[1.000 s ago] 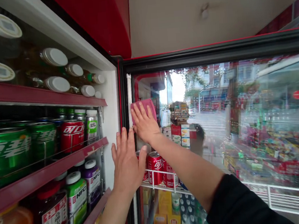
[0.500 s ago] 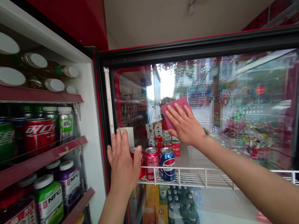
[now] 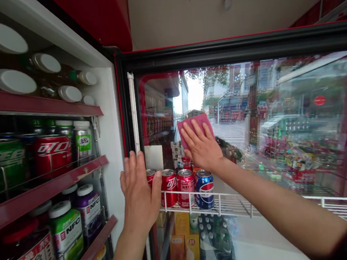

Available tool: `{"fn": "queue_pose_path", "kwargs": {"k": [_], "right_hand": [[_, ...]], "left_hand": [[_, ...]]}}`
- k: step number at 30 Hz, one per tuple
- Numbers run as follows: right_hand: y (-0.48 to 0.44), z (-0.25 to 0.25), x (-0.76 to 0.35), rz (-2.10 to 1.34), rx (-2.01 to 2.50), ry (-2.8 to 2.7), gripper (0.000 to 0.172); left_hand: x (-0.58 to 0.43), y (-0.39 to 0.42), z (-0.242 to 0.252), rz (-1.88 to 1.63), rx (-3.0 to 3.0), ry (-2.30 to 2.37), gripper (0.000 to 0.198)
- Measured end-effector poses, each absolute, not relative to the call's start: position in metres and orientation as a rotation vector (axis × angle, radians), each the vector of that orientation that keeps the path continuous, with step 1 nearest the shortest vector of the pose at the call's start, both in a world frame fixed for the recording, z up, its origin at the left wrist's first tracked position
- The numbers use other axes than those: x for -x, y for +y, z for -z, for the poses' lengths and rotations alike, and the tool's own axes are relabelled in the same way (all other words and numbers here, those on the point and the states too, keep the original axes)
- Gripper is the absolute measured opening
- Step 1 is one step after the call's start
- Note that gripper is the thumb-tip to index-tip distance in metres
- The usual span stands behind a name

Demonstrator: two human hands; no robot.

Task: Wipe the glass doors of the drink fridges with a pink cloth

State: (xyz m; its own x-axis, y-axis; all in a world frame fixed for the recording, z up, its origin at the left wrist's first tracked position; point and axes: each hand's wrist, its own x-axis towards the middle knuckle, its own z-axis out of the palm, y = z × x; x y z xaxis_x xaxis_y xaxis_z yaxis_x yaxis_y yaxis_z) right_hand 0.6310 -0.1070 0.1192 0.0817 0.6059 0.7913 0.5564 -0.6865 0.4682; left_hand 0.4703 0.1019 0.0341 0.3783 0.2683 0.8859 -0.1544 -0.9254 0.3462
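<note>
The right hand (image 3: 201,141) lay flat, fingers (image 3: 197,128) pointing up and left, the right forearm (image 3: 269,198) slanting down to its right, while the left hand (image 3: 141,198) stood raised lower and left of it, fingers straight, left thumb (image 3: 156,184) apart, the left wrist (image 3: 136,228) seemingly bent back a little.
</note>
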Motion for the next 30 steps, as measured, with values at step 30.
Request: {"fn": "queue_pose_path", "kwargs": {"k": [30], "right_hand": [[-0.241, -0.143, -0.631, -1.455, -2.251, 1.200, 0.084]], "left_hand": [[-0.492, -0.045, -0.050, -1.474, -2.231, -0.095, 0.081]]}}
